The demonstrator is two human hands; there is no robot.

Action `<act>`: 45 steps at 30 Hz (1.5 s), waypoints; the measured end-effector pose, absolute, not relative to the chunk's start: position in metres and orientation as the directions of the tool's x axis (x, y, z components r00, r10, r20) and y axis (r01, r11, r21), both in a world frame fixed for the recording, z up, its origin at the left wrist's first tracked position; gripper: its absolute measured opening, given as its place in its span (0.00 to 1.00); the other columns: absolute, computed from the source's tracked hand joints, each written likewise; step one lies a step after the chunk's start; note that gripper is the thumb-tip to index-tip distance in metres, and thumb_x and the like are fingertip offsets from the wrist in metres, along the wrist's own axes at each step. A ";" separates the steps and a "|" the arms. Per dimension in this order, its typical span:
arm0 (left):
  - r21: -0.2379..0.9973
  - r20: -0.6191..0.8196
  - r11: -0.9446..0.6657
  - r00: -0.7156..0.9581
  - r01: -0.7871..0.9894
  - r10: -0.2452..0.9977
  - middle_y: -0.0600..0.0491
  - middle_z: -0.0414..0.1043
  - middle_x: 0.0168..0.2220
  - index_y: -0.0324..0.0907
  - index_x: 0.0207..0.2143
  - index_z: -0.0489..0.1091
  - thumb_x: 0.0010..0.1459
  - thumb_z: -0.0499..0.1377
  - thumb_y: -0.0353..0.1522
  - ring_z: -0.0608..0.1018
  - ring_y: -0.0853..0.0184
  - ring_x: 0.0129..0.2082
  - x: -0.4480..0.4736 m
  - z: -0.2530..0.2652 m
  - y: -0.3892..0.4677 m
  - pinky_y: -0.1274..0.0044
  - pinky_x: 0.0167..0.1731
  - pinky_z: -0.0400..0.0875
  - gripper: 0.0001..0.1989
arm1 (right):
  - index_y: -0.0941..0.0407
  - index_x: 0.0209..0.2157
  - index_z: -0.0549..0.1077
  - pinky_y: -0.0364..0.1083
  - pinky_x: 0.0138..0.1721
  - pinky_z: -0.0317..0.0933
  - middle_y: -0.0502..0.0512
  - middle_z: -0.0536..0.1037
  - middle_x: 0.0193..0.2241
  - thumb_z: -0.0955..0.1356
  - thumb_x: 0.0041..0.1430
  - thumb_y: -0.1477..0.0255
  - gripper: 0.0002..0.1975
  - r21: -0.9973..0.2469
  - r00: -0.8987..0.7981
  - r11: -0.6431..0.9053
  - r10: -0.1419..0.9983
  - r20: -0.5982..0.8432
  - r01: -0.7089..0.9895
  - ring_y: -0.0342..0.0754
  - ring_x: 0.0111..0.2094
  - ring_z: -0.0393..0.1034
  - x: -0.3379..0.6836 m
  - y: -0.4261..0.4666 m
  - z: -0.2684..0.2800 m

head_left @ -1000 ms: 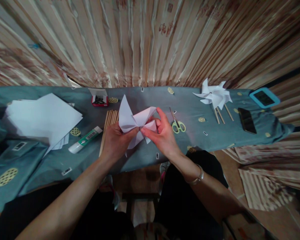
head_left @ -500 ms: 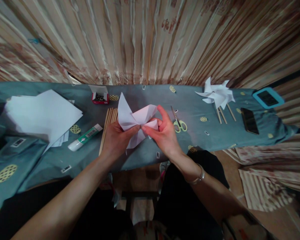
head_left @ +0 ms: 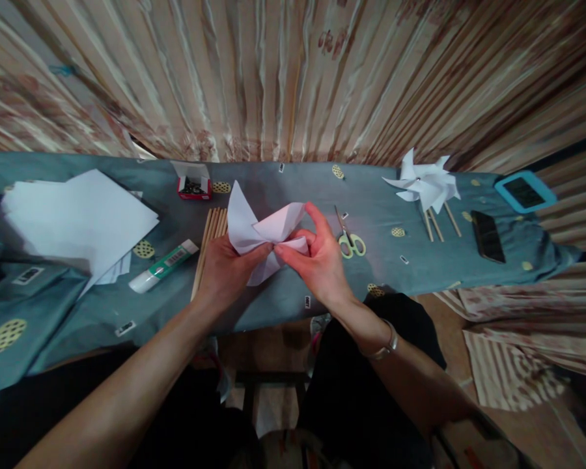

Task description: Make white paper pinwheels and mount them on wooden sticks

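Between my two hands is a white paper pinwheel [head_left: 241, 221], its blades folded in toward the middle and one pointed blade standing up at the left. My left hand [head_left: 227, 267] grips its left side, thumb pressed near the centre. From the right, my right hand [head_left: 320, 260] pinches the paper, its thumb meeting the other thumb at the centre and its index finger at a blade's edge. Fingers behind the paper are hidden. Wooden sticks [head_left: 208, 241] lie partly behind my left hand. Scissors with pale green handles [head_left: 351, 244] lie just right of my right hand.
A stack of white paper [head_left: 73, 215] lies at the left, beside a glue stick [head_left: 163, 266]. A small red box [head_left: 194, 187] stands open at the back. Finished pinwheels [head_left: 427, 182] on sticks, a phone [head_left: 488, 236] and a blue-framed device [head_left: 525, 191] are at the right.
The view has shifted slightly. Both hands keep their hold on the pinwheel, and the blade at its middle appears folded a little differently near the centre.
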State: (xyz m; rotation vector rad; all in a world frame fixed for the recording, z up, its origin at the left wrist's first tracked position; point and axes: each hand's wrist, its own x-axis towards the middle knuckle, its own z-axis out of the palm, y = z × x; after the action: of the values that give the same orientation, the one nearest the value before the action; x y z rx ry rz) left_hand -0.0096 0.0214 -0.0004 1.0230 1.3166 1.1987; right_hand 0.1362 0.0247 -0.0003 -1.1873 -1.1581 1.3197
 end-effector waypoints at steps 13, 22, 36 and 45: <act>0.979 -0.205 0.203 -0.196 -0.032 0.959 0.51 0.82 0.34 0.38 0.31 0.78 0.38 0.69 0.34 0.80 0.60 0.35 -0.012 0.007 0.021 0.70 0.41 0.75 0.15 | 0.48 0.66 0.48 0.46 0.34 0.70 0.47 0.77 0.33 0.74 0.49 0.71 0.47 -0.997 -0.061 -0.054 0.997 -0.057 0.053 0.44 0.29 0.71 0.136 0.027 -0.011; 0.937 -0.306 0.339 -0.271 0.085 0.913 0.51 0.81 0.32 0.40 0.28 0.77 0.32 0.68 0.38 0.79 0.58 0.35 -0.018 0.006 0.024 0.69 0.39 0.75 0.17 | 0.49 0.66 0.49 0.47 0.36 0.69 0.49 0.78 0.35 0.74 0.48 0.69 0.47 -0.987 -0.070 -0.070 0.994 -0.080 0.144 0.46 0.33 0.72 0.134 0.027 -0.004; 0.924 -0.348 0.375 -0.244 0.071 0.905 0.52 0.79 0.33 0.41 0.30 0.72 0.30 0.67 0.37 0.79 0.56 0.38 -0.013 0.011 0.023 0.68 0.40 0.75 0.20 | 0.53 0.65 0.52 0.45 0.34 0.66 0.46 0.76 0.30 0.75 0.43 0.70 0.49 -0.975 -0.047 -0.164 0.984 -0.173 0.149 0.43 0.28 0.69 0.136 0.021 0.007; 0.961 -0.276 0.268 -0.179 -0.068 0.944 0.53 0.80 0.30 0.42 0.25 0.73 0.33 0.69 0.34 0.81 0.56 0.37 -0.012 0.009 0.013 0.73 0.34 0.77 0.13 | 0.50 0.65 0.52 0.45 0.32 0.66 0.47 0.77 0.32 0.74 0.47 0.70 0.46 -0.989 -0.038 -0.116 0.992 -0.120 0.091 0.43 0.29 0.69 0.135 0.011 -0.004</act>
State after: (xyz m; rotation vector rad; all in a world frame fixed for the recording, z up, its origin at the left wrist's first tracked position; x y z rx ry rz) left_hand -0.0122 0.0130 0.0088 0.8763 1.4298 1.1517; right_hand 0.1347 0.0107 -0.0043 -1.3422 -1.2485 1.2860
